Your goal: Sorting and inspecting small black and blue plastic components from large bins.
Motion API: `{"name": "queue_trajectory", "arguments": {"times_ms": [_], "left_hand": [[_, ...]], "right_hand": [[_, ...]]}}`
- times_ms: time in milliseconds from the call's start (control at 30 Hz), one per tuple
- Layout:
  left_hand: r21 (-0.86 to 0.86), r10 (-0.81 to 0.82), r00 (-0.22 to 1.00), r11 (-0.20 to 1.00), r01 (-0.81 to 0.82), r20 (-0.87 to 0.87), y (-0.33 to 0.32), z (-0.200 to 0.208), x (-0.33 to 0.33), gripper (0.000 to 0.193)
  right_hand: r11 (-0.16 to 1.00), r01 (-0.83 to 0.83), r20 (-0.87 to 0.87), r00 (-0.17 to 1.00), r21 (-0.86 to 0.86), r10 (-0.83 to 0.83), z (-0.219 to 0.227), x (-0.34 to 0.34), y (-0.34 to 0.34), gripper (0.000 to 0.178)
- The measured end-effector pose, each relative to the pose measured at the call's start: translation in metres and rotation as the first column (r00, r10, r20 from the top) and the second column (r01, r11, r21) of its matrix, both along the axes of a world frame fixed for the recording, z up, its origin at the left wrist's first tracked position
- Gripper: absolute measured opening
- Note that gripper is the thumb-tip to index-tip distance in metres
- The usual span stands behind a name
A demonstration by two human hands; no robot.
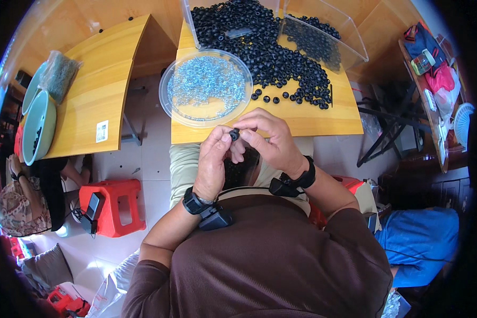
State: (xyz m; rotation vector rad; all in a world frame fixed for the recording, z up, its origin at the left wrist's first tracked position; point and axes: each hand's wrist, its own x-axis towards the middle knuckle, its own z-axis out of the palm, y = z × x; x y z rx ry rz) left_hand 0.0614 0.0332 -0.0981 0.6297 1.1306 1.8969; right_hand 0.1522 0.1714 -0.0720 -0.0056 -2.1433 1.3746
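Note:
Between the thumb and fingers of my left hand (214,159) is a small round black plastic piece (234,135) with a hole in its middle. The fingertips of my right hand (267,139) are pinched together right beside that piece; anything tiny between them is too small to make out. Both hands meet above my lap, just off the table's near edge. Beyond them, a round clear tub (167,100) holds many small silvery metal pieces (206,79). A large spread of similar black pieces (281,63) covers the table behind and right of the tub.
Clear plastic bins (350,33) stand at the back of the yellow table (312,124). A thin black rod (331,95) lies by its right side. Left, another table (108,69) carries green bowls (46,127) and a bag (61,77). A red stool (114,206) and other people are nearby.

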Motion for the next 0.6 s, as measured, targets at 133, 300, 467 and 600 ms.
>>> {"name": "queue_trajectory", "arguments": {"times_ms": [133,300,467,600], "left_hand": [[-0.026,-0.011,0.998,1.0,0.01,-0.062,0.001,0.002,0.0,0.029],[-0.05,-0.017,0.993,0.999,0.011,-0.113,-0.003,0.003,0.001,0.03],[-0.07,0.055,0.98,0.995,-0.07,-0.193,0.001,0.009,0.006,0.026],[-0.035,0.064,0.975,0.997,-0.073,-0.215,0.002,0.011,0.004,0.025]], "right_hand": [[0.993,-0.032,0.014,0.999,-0.117,0.034,-0.001,0.001,0.001,0.013],[0.994,-0.029,0.12,0.992,-0.107,0.042,0.0,0.004,0.0,0.012],[0.998,0.044,0.089,0.995,-0.037,-0.04,0.009,0.0,-0.009,0.007],[0.995,0.088,0.048,0.995,0.039,-0.09,0.015,-0.004,-0.008,0.01]]}}
